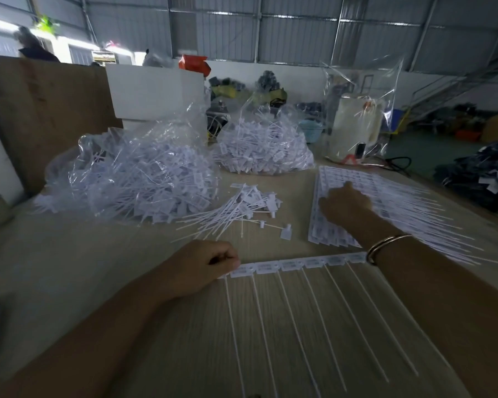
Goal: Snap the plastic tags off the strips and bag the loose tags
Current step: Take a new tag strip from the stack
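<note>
The left hand (206,267) pinches one strip (298,265); the right hand (345,203) rests flat on the stack (385,193) beyond it, loose tags (242,208) just left.

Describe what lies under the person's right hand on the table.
The right hand rests on a stack of uncut tag strips, its fingers spread over the label ends. Thin white tails fan out rightward. How many strips the stack holds, and the labels beneath the palm, cannot be seen.

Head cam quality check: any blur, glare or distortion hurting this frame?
Head view: motion blur smears the right hand and the stacked strips beneath it; glare glints on the clear bags; wide-angle bending at the edges; dim overall, bright windows top left.
</note>
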The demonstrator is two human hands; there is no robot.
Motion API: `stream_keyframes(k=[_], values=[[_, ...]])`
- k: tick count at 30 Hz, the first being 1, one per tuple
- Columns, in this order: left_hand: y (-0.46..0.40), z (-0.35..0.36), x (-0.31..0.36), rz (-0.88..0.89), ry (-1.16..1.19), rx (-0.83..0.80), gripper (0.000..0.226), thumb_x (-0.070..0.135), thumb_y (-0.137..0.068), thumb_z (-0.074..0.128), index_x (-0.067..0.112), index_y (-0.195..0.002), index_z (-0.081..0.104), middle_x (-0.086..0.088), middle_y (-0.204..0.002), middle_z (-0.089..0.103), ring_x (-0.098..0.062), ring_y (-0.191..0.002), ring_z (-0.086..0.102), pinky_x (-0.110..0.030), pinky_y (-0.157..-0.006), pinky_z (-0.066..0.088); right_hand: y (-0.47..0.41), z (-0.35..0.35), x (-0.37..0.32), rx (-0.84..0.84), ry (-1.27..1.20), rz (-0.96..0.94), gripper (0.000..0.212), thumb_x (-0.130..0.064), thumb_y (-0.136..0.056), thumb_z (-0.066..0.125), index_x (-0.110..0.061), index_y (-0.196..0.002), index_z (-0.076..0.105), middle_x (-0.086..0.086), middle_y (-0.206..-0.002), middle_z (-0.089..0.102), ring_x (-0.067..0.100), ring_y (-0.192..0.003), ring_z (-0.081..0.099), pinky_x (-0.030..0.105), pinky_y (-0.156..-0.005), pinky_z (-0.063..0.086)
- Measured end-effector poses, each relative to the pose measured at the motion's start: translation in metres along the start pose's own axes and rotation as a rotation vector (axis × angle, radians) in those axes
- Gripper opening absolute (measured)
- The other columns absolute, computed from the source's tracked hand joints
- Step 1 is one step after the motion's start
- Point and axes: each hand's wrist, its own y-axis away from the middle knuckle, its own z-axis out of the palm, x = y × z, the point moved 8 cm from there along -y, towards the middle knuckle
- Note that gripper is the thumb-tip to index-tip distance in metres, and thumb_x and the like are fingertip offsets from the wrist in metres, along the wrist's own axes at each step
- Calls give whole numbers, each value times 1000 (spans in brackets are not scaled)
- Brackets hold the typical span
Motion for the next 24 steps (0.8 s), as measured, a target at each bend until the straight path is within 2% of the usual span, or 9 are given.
stream_keyframes(k=[3,7,9,11,14,16,18,20,24], values=[[1,0,2,32,10,1,18,30,-90,59,39,-75,60,14,-63,58,1,-58,50,-16,-59,38,-4,-9,3,49,-51,22,52,-43,-97,32,-6,-128,51,12,-153,11,35,-119,48,38,-85,40],[2,0,6,55,37,19,14,30,-90,59,37,-79,62,13,-60,56,0,-55,49,-15,-56,35,19,-33,-14,154,16,-85,48,-42,-96,34,-6,-121,56,12,-132,41,33,-119,43,42,-89,42],[3,0,7,51,54,30,14,29,-91,58,35,-79,63,12,-58,54,-1,-53,47,-17,-56,35,52,-49,-50,295,-3,-388,37,-29,-95,37,-6,-114,58,12,-120,52,30,-111,47,40,-87,44],[4,-1,9,53,74,48,15,27,-91,58,33,-78,63,12,-57,53,-1,-53,46,-17,-56,35,106,-43,-90,260,-78,-769,31,-22,-94,43,-12,-115,62,8,-115,61,24,-107,51,34,-91,40],[6,-4,12,49,100,93,16,20,-91,58,25,-78,65,5,-62,58,-3,-58,48,-21,-59,36,175,-29,-112,110,-334,-922,27,-34,-88,54,-22,-110,62,0,-103,65,18,-96,56,31,-86,36],[8,-6,14,54,106,127,21,16,-91,58,26,-73,62,-2,-67,61,-4,-61,50,-21,-60,37,198,-16,-115,116,-285,-943,32,-40,-87,55,-20,-112,54,0,-100,65,18,-92,57,32,-88,35],[9,-8,13,40,129,141,25,17,-92,56,31,-72,60,5,-68,60,-1,-62,51,-17,-60,37,200,-10,-110,134,-308,-902,34,-38,-89,54,-16,-114,51,2,-101,64,19,-91,57,30,-82,37],[8,-7,8,-5,168,117,23,21,-92,55,30,-71,60,11,-67,60,1,-62,52,-16,-61,37,195,-10,-104,150,-378,-864,29,-34,-91,53,-12,-111,52,6,-103,61,22,-91,56,30,-75,37],[8,0,3,-11,164,43,26,23,-91,58,25,-65,59,15,-57,57,2,-56,50,-14,-56,37,185,-8,-96,176,-388,-810,31,-37,-94,48,-13,-109,60,6,-105,62,21,-95,56,34,-80,41]])
